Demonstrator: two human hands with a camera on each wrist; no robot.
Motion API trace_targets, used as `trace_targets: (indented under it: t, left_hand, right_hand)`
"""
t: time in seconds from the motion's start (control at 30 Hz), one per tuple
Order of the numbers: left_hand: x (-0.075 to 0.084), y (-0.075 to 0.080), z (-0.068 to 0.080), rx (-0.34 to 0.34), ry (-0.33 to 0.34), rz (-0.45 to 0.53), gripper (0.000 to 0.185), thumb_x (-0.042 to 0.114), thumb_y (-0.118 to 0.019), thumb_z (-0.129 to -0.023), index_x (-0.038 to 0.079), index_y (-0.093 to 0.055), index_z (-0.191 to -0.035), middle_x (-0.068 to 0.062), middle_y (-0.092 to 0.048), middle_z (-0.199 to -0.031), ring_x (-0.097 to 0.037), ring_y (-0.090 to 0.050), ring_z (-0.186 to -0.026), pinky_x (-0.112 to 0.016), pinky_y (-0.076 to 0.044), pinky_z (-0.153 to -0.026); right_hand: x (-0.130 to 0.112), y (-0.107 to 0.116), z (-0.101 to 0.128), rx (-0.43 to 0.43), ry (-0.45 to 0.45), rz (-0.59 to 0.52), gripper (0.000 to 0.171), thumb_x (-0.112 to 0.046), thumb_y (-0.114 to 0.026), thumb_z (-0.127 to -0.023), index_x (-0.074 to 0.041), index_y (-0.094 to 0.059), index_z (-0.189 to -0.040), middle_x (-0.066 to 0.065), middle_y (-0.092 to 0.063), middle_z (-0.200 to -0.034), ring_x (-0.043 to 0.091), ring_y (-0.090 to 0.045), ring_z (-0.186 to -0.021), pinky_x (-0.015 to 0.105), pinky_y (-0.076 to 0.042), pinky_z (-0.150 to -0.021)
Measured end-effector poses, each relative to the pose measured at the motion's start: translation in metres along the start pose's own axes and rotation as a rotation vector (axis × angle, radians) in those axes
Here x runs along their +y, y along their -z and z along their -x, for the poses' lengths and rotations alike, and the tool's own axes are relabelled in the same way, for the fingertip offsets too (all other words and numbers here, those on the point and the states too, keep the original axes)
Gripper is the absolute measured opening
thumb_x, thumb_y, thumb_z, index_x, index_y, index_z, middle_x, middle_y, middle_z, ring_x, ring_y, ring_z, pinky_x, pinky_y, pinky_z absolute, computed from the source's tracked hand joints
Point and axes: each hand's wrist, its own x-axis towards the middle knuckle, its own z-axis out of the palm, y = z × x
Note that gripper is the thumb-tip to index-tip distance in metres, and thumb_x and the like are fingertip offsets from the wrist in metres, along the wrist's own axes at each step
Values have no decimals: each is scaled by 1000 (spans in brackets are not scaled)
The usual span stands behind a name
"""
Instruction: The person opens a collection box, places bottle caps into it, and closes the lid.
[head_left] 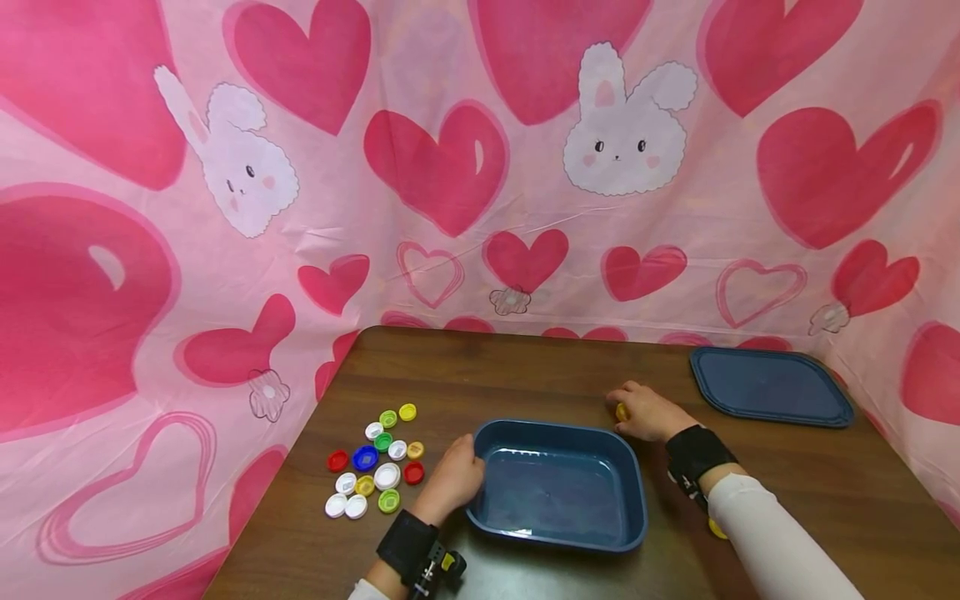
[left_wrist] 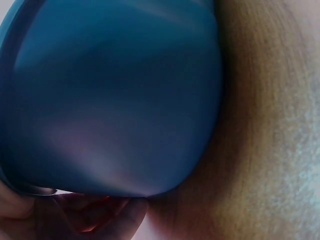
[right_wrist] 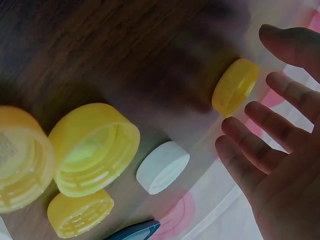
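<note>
My left hand [head_left: 459, 477] grips the left rim of a blue plastic bin [head_left: 558, 487] that stands on the brown table [head_left: 525, 367]. In the left wrist view the bin's wall [left_wrist: 115, 95] fills the frame, with fingers [left_wrist: 125, 212] curled under its edge. My right hand [head_left: 637, 410] lies behind the bin's far right corner, touching a yellow bottle cap [head_left: 621, 411]. The right wrist view shows its fingers [right_wrist: 260, 115] spread and relaxed beside that yellow cap [right_wrist: 235, 86], which stands on edge.
Several coloured bottle caps [head_left: 375, 458] lie in a cluster left of the bin. More yellow caps [right_wrist: 95, 147] and a white cap [right_wrist: 162, 166] lie near my right wrist. A blue lid [head_left: 772, 387] rests at the table's far right. Pink heart cloth surrounds the table.
</note>
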Motion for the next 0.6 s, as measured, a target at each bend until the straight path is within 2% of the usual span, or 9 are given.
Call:
trace_targets:
  t: [0.37, 0.6]
  left_hand:
    - [0, -1, 1, 7, -4, -9, 51, 6, -51, -99, -16, -40, -144, -32, -47, -144, -44, -49, -131, -62, -37, -110]
    - [0, -1, 1, 5, 1, -3, 51, 6, -51, -99, -16, -39, -144, -32, -47, -144, -43, -50, -130, -62, -38, -109]
  right_hand:
    - [0, -5, -1, -38, -32, 16, 46, -13, -81, -83, -3, -66, -125, 23, -59, -122, 39, -58, -109, 57, -51, -96]
    - [4, -8, -4, -1, 25, 53, 37, -8, -80, -82, -2, -69, -117, 22, -61, -117, 41, -57, -106, 58, -50, -96]
